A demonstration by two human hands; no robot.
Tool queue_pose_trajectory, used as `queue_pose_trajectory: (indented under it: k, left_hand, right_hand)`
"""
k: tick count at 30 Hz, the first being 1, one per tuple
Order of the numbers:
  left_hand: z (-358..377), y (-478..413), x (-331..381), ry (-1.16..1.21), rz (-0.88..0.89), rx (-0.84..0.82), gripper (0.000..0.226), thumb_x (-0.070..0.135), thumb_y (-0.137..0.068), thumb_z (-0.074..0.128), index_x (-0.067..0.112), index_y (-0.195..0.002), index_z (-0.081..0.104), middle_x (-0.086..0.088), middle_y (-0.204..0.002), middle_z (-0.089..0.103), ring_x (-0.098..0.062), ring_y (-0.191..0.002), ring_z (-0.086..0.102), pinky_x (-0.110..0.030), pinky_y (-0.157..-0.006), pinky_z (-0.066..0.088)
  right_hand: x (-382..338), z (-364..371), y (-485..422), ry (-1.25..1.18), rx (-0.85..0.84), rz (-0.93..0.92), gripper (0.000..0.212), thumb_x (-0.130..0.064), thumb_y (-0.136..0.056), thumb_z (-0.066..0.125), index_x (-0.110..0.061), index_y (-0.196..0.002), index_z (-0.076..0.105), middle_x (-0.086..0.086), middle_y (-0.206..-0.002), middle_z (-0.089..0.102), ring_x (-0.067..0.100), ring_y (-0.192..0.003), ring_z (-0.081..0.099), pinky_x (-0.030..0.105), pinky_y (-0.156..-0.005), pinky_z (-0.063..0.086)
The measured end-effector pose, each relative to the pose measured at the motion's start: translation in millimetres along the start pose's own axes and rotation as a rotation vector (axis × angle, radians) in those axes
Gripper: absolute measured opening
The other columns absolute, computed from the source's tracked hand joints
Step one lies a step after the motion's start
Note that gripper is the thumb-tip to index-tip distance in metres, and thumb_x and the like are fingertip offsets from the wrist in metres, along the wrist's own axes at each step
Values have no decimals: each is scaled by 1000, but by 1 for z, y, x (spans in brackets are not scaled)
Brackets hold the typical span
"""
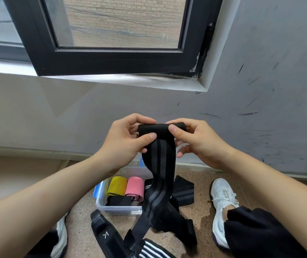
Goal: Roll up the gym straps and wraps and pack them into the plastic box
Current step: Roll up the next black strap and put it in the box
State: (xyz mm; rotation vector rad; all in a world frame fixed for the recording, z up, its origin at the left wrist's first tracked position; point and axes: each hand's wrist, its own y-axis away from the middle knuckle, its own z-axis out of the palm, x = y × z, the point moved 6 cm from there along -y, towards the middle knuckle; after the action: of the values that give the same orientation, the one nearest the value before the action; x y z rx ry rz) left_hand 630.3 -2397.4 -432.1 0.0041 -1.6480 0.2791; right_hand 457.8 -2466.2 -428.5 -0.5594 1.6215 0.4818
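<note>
From the head camera, both hands are raised in front of a scuffed grey wall (260, 90), below a black-framed window (111, 60). The left hand (124, 138) and the right hand (197, 140) each pinch the rolled top end of a black knee wrap (161, 161) with grey stripes. Each thumb presses on the front of the roll and the fingers curl behind it. The rest of the wrap hangs straight down between the forearms, twists once, and trails onto the speckled floor (82, 220).

Directly under the hands stands the clear plastic box (100, 203), open, with blue latches at its ends. Inside it lie a yellow roll (117, 185) and a pink roll (135, 187) side by side, with a black roll (118, 201) in front of them. Another black striped wrap (183, 190) lies over the right edge of the box, partly hidden by the hanging wrap.

On the floor in front of the box lie a black padded strap (104, 233) with a white logo and, beside it, a black-and-white striped wrap (152, 249). The loose tail of the held wrap piles up next to them. A white sneaker (221, 205) shows on the right, another (61, 237) on the left under the forearm.
</note>
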Motion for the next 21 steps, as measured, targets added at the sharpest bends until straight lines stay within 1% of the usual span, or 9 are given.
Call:
queue_pose_trajectory:
  k: [2,6,9,12,15,17,18,20,21]
  left_hand:
    - [1,0,4,0,55,12,24,-7,-88,73,14,-100,70,-5,-90,72,-10,-72,68,-22,-58,54]
    - [2,0,7,-5,91,1,24,-8,-87,74,13,-99,70,-4,-91,73,-13,-72,68,-23,-59,55]
    - [2,0,7,-5,117,-12,24,-9,-86,74,12,-98,71,-4,-89,72,-13,-69,66,-23,-57,54]
    - [3,2,7,-28,145,-17,26,-8,-86,74,15,-96,72,2,-85,72,-13,-70,66,-24,-56,54]
    - [4,0,6,-41,89,-39,28,-6,-88,73,14,-106,70,4,-89,73,-11,-73,69,-24,-57,55]
    - [4,0,1,-26,-30,-88,29,0,-92,70,14,-117,67,0,-97,75,-11,-80,71,-24,-57,57]
    - [5,1,-3,-18,-94,-135,27,7,-94,69,16,-119,68,-1,-100,75,-12,-85,71,-25,-58,57]
    - [6,4,-8,-4,-187,-231,26,29,-96,64,23,-121,70,0,-108,77,-14,-91,72,-26,-60,57]
    - [7,5,-10,3,-210,-257,32,40,-94,61,25,-121,71,-1,-109,77,-15,-93,72,-25,-60,56]
  right_hand:
    - [0,3,1,-27,-15,10,40,-34,-89,67,-7,-118,70,14,-95,64,26,-80,62,28,-55,56]
    - [-5,4,4,-31,-17,-27,28,-23,-96,65,-10,-120,70,16,-96,65,25,-80,65,28,-54,57]
    - [-5,3,5,-33,-9,-24,26,-23,-96,65,-10,-118,71,20,-95,65,27,-81,66,29,-54,57]
    - [-6,4,5,-13,-3,-36,23,-21,-95,67,-8,-114,71,22,-93,66,27,-80,68,28,-52,56]
    - [-6,4,4,-46,-3,-48,16,-12,-93,68,-8,-109,71,15,-91,65,22,-78,68,27,-53,56]
    - [-6,4,4,-85,-11,-52,15,-8,-92,68,-10,-107,71,9,-89,67,20,-79,69,27,-55,57]
    - [-6,4,5,-96,-12,-55,16,-6,-92,68,-10,-108,71,8,-90,68,21,-81,70,27,-57,57]
    - [-7,2,5,-93,-6,-70,19,-3,-91,69,-9,-109,71,9,-92,71,21,-84,71,28,-60,57]
    - [-7,1,5,-84,-1,-79,20,-1,-91,69,-10,-108,71,10,-93,71,21,-85,71,28,-62,57]
